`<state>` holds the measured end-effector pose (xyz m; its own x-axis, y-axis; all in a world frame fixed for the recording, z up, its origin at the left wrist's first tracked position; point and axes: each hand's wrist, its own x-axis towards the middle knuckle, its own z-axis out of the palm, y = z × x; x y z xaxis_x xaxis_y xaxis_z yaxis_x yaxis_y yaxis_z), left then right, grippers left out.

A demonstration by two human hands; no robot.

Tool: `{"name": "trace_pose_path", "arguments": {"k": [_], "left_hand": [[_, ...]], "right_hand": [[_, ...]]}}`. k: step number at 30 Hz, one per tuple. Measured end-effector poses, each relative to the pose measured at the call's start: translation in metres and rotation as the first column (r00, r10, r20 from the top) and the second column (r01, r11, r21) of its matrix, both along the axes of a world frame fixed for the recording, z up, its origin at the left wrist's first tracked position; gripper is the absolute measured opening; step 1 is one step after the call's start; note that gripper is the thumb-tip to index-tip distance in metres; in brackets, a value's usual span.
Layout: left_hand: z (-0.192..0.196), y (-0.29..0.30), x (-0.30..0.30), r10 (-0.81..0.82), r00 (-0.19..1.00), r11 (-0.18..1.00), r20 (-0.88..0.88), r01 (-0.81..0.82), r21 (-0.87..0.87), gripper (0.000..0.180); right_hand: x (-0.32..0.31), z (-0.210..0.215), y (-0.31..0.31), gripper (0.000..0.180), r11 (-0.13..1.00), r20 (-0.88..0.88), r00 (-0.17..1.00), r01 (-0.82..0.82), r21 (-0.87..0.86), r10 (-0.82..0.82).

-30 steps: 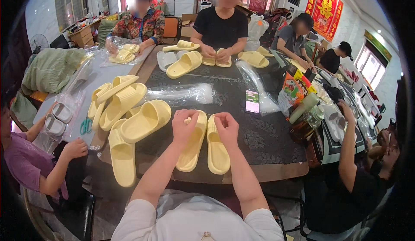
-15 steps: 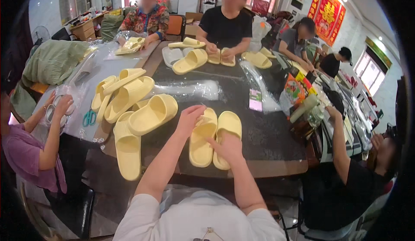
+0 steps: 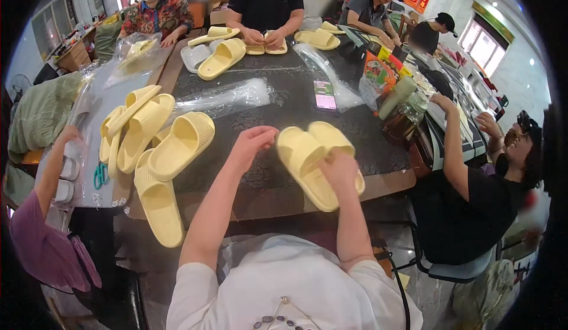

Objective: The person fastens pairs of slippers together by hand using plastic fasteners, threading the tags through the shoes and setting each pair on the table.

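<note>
Pale walls (image 3: pixel 523 90); bright window (image 3: pixel 484 45) at right; wooden desk (image 3: pixel 73 55) left; grey floor (image 3: pixel 435 299).

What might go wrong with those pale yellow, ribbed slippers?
Only the right hand seems to hold the pale yellow, ribbed slipper pair, so one might slip out. Also, the lowest pale yellow, backless slipper in the heap sticks out past the near edge of the dark-topped, patterned table, so a bump might knock it down.

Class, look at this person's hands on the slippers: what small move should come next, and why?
Probably bring the left hand in to steady the left slipper: the right hand alone seems to hold it and the right slipper, while the left is beside the toe, not gripping it.
</note>
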<state>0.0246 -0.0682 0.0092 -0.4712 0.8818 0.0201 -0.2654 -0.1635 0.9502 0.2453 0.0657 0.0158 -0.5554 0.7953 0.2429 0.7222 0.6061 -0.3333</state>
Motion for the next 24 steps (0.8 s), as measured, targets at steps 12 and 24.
{"name": "trace_pose_path", "arguments": {"k": [12, 24], "left_hand": [[-0.016, 0.004, -0.004, 0.068, 0.995, 0.980, -0.078, -0.082, -0.182, 0.018], [-0.008, -0.004, -0.001, 0.338, 0.730, 0.929, -0.594, -0.361, 0.085, 0.021]], "right_hand": [[0.084, -0.011, 0.099, 0.029, 0.934, -0.148, 0.935, 0.339, 0.111, -0.322], [0.084, -0.046, 0.102, 0.025, 0.969, -0.365, 0.908, 0.243, 0.053, -0.207]]}}
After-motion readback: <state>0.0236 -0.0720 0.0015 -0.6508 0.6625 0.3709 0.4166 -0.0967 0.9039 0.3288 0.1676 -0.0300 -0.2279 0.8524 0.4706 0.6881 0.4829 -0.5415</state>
